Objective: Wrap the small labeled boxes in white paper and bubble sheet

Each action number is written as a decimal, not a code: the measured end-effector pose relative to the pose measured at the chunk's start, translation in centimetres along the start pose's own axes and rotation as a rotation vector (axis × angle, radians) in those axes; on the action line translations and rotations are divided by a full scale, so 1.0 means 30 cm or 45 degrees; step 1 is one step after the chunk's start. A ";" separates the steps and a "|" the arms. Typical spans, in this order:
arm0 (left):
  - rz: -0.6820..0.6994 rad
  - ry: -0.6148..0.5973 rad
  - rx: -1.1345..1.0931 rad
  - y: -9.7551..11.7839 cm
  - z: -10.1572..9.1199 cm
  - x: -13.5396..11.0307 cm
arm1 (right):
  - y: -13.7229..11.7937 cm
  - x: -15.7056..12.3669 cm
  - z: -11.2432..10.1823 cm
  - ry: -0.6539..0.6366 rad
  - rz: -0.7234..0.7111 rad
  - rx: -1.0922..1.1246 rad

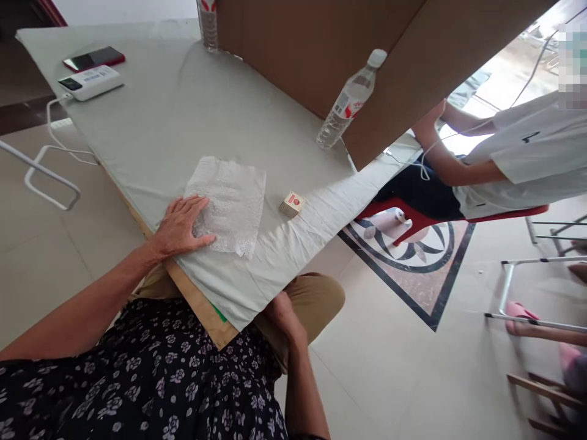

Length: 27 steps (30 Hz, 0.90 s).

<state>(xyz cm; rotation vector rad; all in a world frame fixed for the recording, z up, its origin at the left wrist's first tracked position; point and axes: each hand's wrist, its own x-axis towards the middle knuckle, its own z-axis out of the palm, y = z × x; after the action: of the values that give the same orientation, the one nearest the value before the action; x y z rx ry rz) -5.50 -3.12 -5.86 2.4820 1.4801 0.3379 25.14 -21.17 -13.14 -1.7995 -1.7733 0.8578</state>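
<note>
My left hand (183, 227) lies flat with its fingers spread over the left edge of a sheet of clear bubble wrap (232, 205). The bubble wrap rests on the pale cloth of the table (158, 116). Right of the wrap, and apart from it, stands a small cream-coloured box (292, 204) with red print on top. My right hand (282, 315) is low by my knee, beside the table's near corner. Its fingers are mostly hidden, so what they hold, if anything, does not show.
A tall cardboard panel (302, 55) stands across the table. Plastic bottles stand by it, one (351, 101) tilted-looking near its edge, another (209, 27) further back. A phone (94, 58) and a white power bank (90, 82) with a cable lie far left. A person (499, 153) sits at right.
</note>
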 end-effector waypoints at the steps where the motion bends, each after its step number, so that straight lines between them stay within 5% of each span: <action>1: 0.003 0.003 0.000 -0.002 0.002 0.000 | 0.016 -0.022 -0.037 -0.050 0.017 0.000; 3: 0.011 0.014 -0.004 -0.006 0.006 -0.001 | 0.036 -0.054 -0.130 -0.015 0.091 0.027; 6: 0.031 0.037 -0.021 -0.013 0.014 -0.001 | 0.005 -0.038 -0.269 0.407 0.198 0.123; 9: 0.045 0.060 -0.037 -0.017 0.021 -0.002 | -0.075 0.058 -0.349 0.737 0.099 0.176; 13: 0.062 0.107 -0.065 -0.021 0.028 -0.005 | -0.099 0.210 -0.353 1.035 -0.062 0.294; 17: 0.086 0.135 -0.089 -0.022 0.033 -0.007 | 0.029 0.320 -0.315 1.452 0.242 0.814; 21: 0.096 0.154 -0.076 -0.017 0.038 -0.006 | 0.136 0.416 -0.287 1.299 0.453 1.393; 27: 0.128 0.178 -0.077 -0.009 0.041 -0.004 | 0.131 0.521 -0.366 1.020 0.292 1.643</action>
<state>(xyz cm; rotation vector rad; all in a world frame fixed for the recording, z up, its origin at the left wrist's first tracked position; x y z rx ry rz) -5.41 -3.20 -7.12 2.5354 1.3758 0.5763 35.24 -4.80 -10.00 -1.1239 -0.2824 0.8487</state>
